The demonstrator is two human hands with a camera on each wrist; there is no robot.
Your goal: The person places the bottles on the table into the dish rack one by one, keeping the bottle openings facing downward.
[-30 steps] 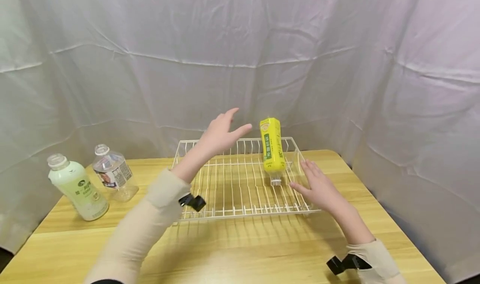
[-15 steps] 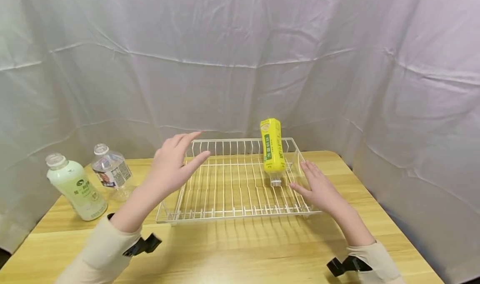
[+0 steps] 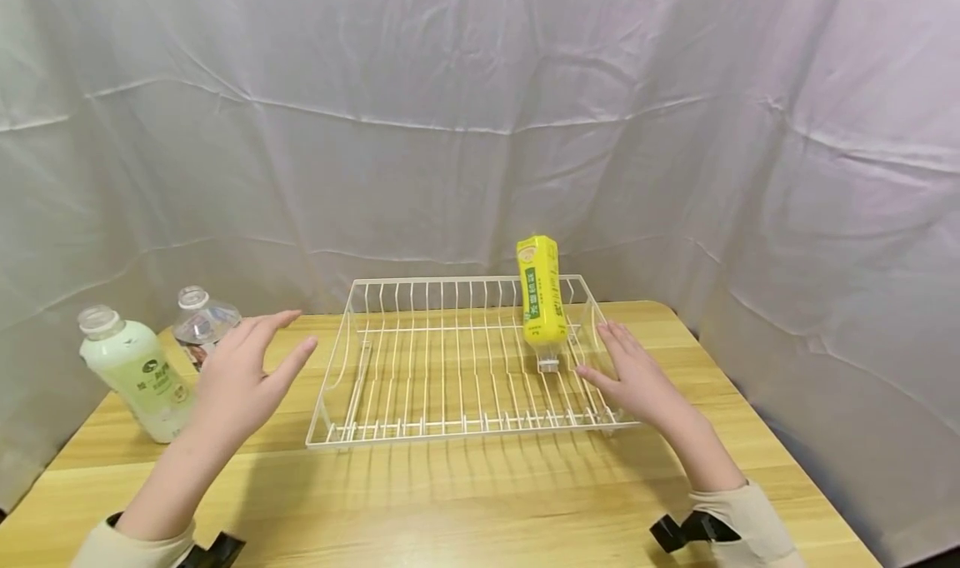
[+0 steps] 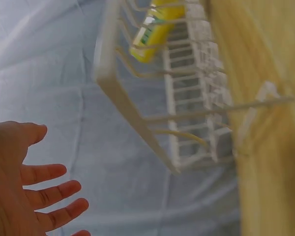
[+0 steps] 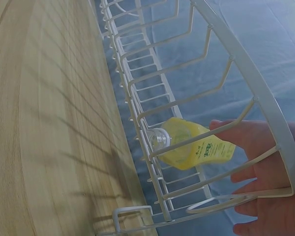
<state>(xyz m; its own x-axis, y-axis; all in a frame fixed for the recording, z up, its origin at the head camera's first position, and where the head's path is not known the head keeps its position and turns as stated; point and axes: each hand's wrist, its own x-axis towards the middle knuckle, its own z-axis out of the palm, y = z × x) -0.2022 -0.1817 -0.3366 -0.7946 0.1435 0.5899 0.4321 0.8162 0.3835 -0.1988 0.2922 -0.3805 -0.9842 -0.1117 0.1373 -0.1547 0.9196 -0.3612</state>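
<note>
My left hand [image 3: 243, 372], fingers spread and holding nothing, is left of the white wire dish rack [image 3: 420, 442]. In the head view it overlaps the clear plastic bottle [image 3: 202, 322] and partly covers it. Just left of that is a pale green bottle [image 3: 138, 372], upright and uncapped. A yellow bottle [image 3: 542, 293] leans neck-down in the rack's right part. Beside it, my right hand [image 3: 637, 376] lies along the rack's right side with extended fingers, gripping nothing. The left wrist view shows the left palm [image 4: 10, 182] apart from the rack's end.
The rack stands on a wooden table [image 3: 487, 510], with its thin wires and raised rims spanning the middle. Grey curtain cloth [image 3: 420, 135] hangs behind the table and along both sides.
My left hand has swung left and toward me, from above the rack over to the two bottles at left. The right hand and the yellow bottle have stayed in place.
</note>
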